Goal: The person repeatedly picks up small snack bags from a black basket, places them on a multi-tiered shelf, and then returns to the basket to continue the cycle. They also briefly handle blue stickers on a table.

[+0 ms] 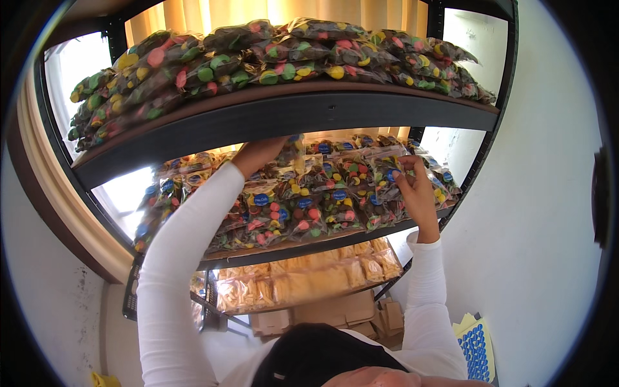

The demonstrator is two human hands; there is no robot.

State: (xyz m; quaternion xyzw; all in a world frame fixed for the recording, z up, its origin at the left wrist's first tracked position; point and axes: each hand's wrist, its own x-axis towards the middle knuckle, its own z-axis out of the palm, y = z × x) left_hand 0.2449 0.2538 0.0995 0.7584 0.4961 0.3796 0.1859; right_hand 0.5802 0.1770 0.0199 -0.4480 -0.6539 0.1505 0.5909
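My right hand (417,191) pinches the edge of a small clear bag (387,179) with a blue label and round, coloured sweets, at the right of the middle shelf (333,237). Further left, my left hand (263,154) reaches in under the upper shelf's front beam (300,113). A blurred clear bag (293,154) with a blue label is at its fingers and appears held; the fingertips are mostly hidden. Rows of similar labelled bags (304,213) stand packed on the middle shelf, below and between both hands.
Larger bags of coloured sweets (271,58) lie piled on the upper shelf. Below are bags of pale yellow sticks (309,280) and flattened cardboard (333,309). A black crate (131,288) stands at the left. Sheets of blue stickers (476,348) lie low by the right wall (537,193).
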